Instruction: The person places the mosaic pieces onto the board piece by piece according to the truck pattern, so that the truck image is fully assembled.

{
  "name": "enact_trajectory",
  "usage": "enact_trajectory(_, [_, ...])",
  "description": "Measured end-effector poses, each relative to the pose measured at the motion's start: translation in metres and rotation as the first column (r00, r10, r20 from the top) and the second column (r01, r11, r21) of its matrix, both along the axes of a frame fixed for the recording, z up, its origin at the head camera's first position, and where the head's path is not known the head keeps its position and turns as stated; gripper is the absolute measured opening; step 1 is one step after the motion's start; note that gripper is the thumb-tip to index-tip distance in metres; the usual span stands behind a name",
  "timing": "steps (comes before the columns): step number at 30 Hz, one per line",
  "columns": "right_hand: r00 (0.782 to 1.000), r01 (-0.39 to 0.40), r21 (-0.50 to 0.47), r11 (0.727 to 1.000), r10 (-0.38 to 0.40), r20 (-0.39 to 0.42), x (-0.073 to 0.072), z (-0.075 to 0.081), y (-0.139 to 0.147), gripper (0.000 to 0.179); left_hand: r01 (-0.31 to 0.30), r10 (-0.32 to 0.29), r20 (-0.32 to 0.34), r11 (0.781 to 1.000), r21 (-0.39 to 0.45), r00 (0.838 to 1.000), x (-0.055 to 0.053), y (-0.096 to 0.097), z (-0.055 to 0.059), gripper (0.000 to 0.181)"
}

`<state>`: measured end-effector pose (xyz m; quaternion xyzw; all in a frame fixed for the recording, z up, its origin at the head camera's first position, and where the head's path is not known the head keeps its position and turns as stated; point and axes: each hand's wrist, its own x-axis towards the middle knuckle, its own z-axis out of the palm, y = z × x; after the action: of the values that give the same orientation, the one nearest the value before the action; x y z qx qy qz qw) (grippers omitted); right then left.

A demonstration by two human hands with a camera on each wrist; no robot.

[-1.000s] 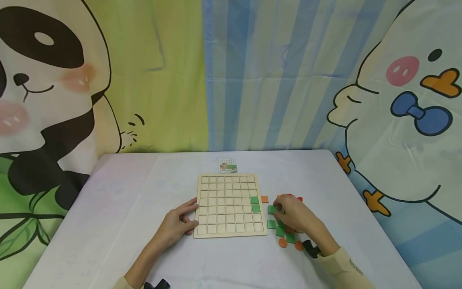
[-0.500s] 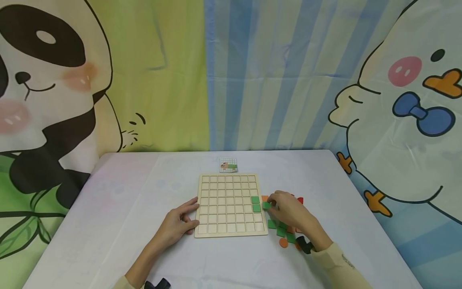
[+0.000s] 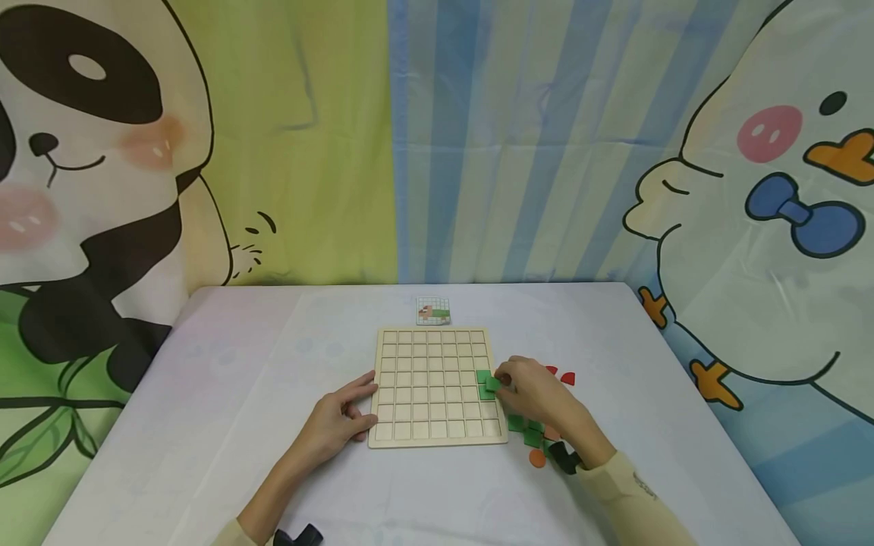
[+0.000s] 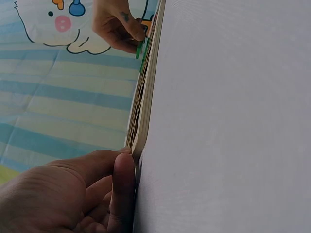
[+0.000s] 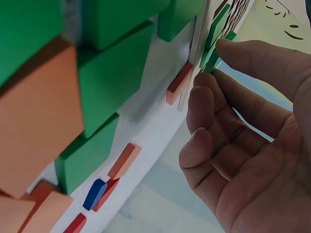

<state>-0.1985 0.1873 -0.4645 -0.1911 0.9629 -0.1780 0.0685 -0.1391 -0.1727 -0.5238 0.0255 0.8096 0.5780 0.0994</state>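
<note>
A pale wooden grid board (image 3: 430,390) lies on the table. My left hand (image 3: 337,417) rests against its left side, finger and thumb touching the edge apart from each other; the left wrist view shows the thumb (image 4: 123,179) at the board's edge. My right hand (image 3: 539,390) pinches a green square tile (image 3: 492,384) between thumb and finger, just over the board's right-hand columns. Beneath it, another green tile (image 3: 482,376) sits in a cell, with one more in the cell below, partly covered. The right wrist view shows the other right fingers loosely curled.
Right of the board lie loose green tiles (image 3: 532,437), an orange round piece (image 3: 537,458) and red pieces (image 3: 568,378). A blue piece (image 5: 95,194) shows in the right wrist view. Behind the board is a small picture card (image 3: 433,311). A printed curtain (image 3: 464,152) hangs behind the table.
My right hand has taken the green tile from the loose pieces and moved left with it, over the board's right edge. My left hand has stayed at the board's left side.
</note>
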Motion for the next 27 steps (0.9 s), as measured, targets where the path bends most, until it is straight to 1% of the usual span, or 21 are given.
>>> enact_trajectory(8, [1.000, -0.016, 0.017, 1.000, 0.016, -0.015, -0.002, 0.001, -0.008, 0.023, -0.008, 0.008, 0.005, 1.000, -0.004, 1.000, -0.001, 0.001, -0.001, 0.065])
enact_trajectory(23, [1.000, -0.008, 0.018, 1.000, 0.008, 0.024, -0.013, 0.002, -0.027, 0.022, -0.015, 0.015, -0.003, 1.000, -0.016, 1.000, -0.002, 0.002, -0.001, 0.064])
enact_trajectory(27, [1.000, -0.011, 0.030, 0.999, 0.010, 0.019, -0.016, 0.001, -0.032, 0.023, -0.018, 0.018, -0.004, 1.000, -0.018, 1.000, -0.002, 0.002, -0.002, 0.064])
